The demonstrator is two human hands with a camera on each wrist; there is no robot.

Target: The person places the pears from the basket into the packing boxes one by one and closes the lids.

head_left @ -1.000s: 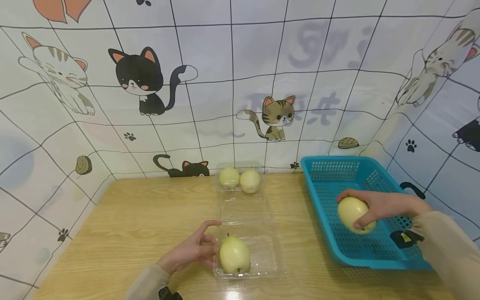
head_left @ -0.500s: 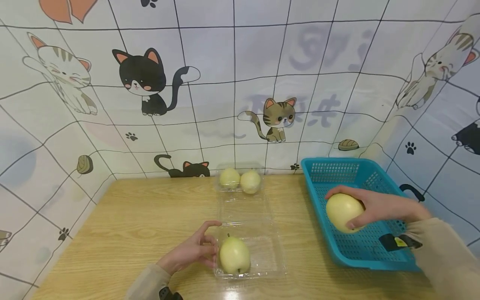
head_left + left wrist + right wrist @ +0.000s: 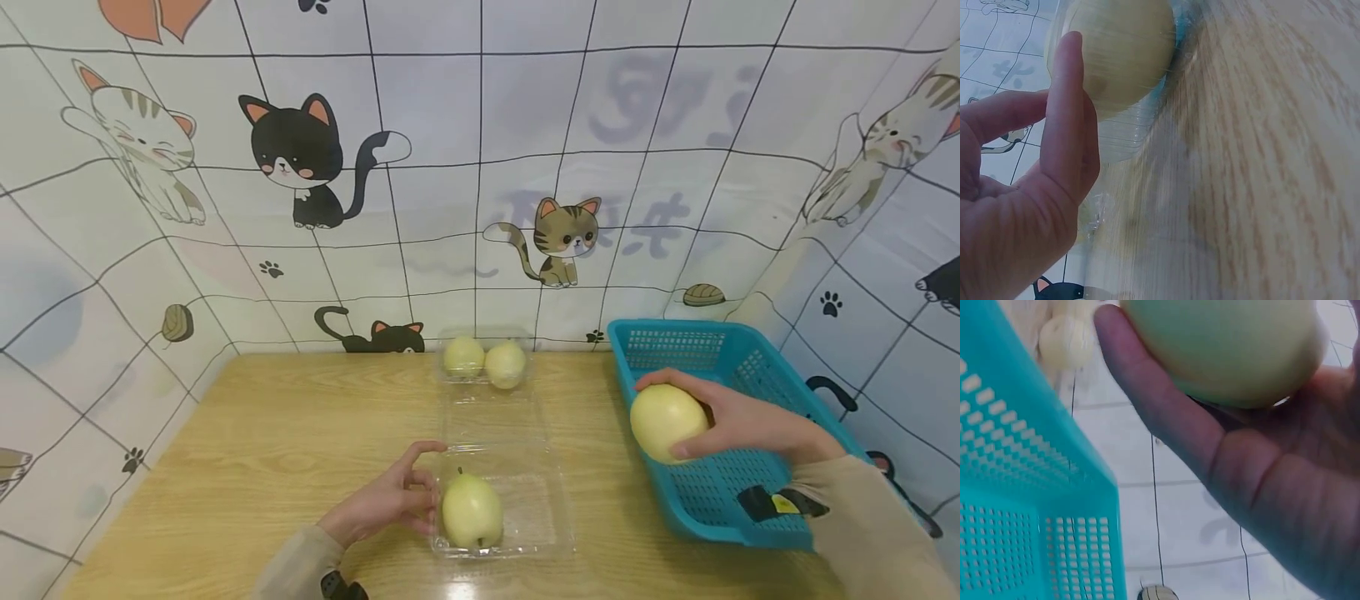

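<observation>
My right hand grips a pale yellow pear above the left rim of the blue basket. In the right wrist view, a finger curves under the pear. A clear plastic clamshell box lies unfolded on the table, with one pear in the left of its near half. My left hand touches that half's left wall. In the left wrist view, its fingers rest against the outside of the plastic, beside the pear.
Two more pears sit in the far end of the unfolded plastic, near the wall. A cloth with printed cats covers the walls behind and at both sides. The wooden table extends left of the box.
My right hand has carried the pear leftward, from over the inside of the basket to its left rim. The left hand has stayed at the box. The head view has shifted slightly.
</observation>
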